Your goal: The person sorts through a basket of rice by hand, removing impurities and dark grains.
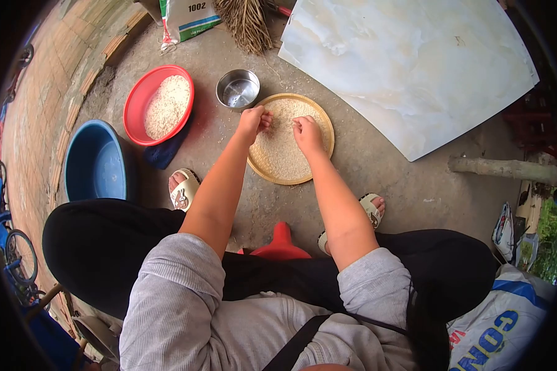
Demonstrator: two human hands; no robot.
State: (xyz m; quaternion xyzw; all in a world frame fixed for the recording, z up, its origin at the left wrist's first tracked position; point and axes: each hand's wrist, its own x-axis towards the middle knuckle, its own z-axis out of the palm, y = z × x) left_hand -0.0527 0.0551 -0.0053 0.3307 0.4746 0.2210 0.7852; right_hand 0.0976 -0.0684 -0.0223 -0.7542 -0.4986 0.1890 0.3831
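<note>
A round, shallow tan tray (332, 148) on the concrete floor holds a spread layer of pale grains (284, 157). My left hand (255, 122) is over the tray's left rim, fingers curled; what they hold, if anything, is too small to tell. Over the middle-right of the grains, my right hand (307, 132) has its fingertips pinched together, and their contents cannot be made out. A steel bowl (238, 89) stands just beyond my left hand, by the tray's upper left edge. Farther left, a red basin (140, 99) holds more pale grains.
A blue tub (99, 167) stands at the left. A large marble-patterned sheet (408, 62) lies at the upper right, near a log (507, 168). A broom (244, 25) and a printed sack (189, 21) are at the top. A red stool (281, 244) is between my legs.
</note>
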